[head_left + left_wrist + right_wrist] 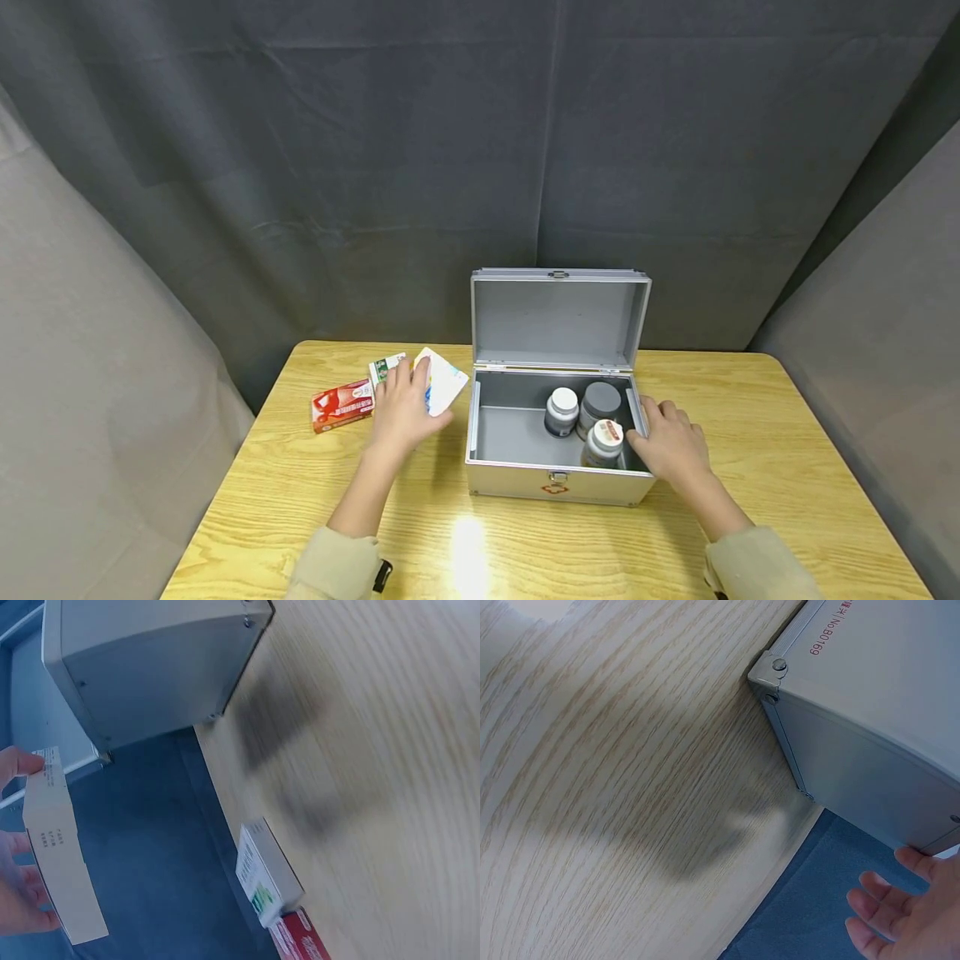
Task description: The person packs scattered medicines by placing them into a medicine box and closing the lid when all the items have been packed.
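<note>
My left hand (405,412) holds a white medicine box (446,383) in the air, left of the metal first-aid case (517,479). Fingers and thumb grip this box at its edges in the left wrist view. At the case's right wall, my right hand (672,442) has its thumb over the rim and a finger against the outside; its other fingers are spread in the right wrist view. Inside the open case stand a white-capped bottle (561,410), a grey-capped bottle (600,404) and a bottle with a printed white lid (603,443).
On the wooden table (750,467), a red medicine box (342,406) lies left of my left hand, against a white and green box (262,874). The case's raised lid (558,321) stands upright at the back. A dark curtain (375,167) hangs behind the table.
</note>
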Demonstrator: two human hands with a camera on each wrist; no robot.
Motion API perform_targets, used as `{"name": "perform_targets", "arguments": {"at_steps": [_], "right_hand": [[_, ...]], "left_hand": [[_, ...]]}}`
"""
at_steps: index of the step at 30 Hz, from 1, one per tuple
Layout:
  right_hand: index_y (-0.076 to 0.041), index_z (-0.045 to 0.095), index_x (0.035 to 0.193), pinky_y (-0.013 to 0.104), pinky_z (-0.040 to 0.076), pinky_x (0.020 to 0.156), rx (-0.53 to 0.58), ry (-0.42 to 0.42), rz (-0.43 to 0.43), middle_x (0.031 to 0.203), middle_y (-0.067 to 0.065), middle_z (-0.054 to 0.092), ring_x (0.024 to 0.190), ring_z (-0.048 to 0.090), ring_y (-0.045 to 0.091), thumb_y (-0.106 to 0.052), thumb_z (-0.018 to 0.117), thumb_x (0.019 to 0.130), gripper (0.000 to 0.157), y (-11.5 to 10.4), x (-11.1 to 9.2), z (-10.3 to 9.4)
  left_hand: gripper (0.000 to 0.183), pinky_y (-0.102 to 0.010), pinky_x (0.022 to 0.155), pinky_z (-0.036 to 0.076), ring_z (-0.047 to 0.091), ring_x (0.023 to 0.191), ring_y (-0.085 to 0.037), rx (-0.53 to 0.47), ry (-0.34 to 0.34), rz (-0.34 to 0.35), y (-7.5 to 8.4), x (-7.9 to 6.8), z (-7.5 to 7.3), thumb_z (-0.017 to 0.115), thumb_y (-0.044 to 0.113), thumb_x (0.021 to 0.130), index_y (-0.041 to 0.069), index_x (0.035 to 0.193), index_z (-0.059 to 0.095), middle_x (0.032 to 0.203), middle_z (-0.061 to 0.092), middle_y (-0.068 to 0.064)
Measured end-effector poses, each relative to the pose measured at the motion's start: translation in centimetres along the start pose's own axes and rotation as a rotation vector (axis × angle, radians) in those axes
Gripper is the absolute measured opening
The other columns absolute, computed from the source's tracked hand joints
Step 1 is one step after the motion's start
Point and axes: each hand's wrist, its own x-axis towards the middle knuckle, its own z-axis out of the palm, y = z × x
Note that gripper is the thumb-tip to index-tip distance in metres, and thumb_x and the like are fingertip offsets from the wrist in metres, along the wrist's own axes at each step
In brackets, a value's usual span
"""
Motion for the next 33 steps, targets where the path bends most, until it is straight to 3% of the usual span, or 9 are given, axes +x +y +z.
{"name": "perform_targets", "arguments": {"at_steps": [15, 20, 33], "right_hand": [[-0.001, 0.034, 0.134, 0.062, 0.036, 0.078, 0.003, 0.0, 0.001, 0.115, 0.03, 0.043, 0.105, 0.043, 0.048, -0.034, 0.051, 0.085, 0.061, -0.1, 0.0, -0.1], [0.0, 0.035, 0.133, 0.061, 0.036, 0.078, 0.008, 0.0, 0.005, 0.115, 0.03, 0.044, 0.105, 0.043, 0.047, -0.034, 0.05, 0.085, 0.061, -0.1, 0.0, 0.0], [0.0, 0.034, 0.133, 0.061, 0.036, 0.078, 0.014, 0.0, 0.004, 0.117, 0.031, 0.043, 0.106, 0.042, 0.047, -0.033, 0.05, 0.085, 0.061, -0.1, 0.0, 0.0]], "left_hand": [[0.088, -0.043, 0.093, 0.034, 0.038, 0.118, -0.026, -0.007, -0.092, 0.246, 4.2, 2.2, 0.1, 0.071, 0.046, 0.061, 0.015, 0.137, 0.038, 0.135, 0.037, -0.009], [0.088, -0.043, 0.095, 0.034, 0.037, 0.121, -0.025, -0.002, -0.14, 0.318, 5.5, 2.9, 0.4, 0.07, 0.047, 0.063, 0.018, 0.138, 0.036, 0.138, 0.035, -0.007], [0.089, -0.039, 0.098, 0.033, 0.038, 0.121, -0.021, 0.043, -0.188, 0.502, 7.8, 4.0, 1.7, 0.071, 0.048, 0.062, 0.019, 0.139, 0.036, 0.137, 0.037, -0.004]]}}
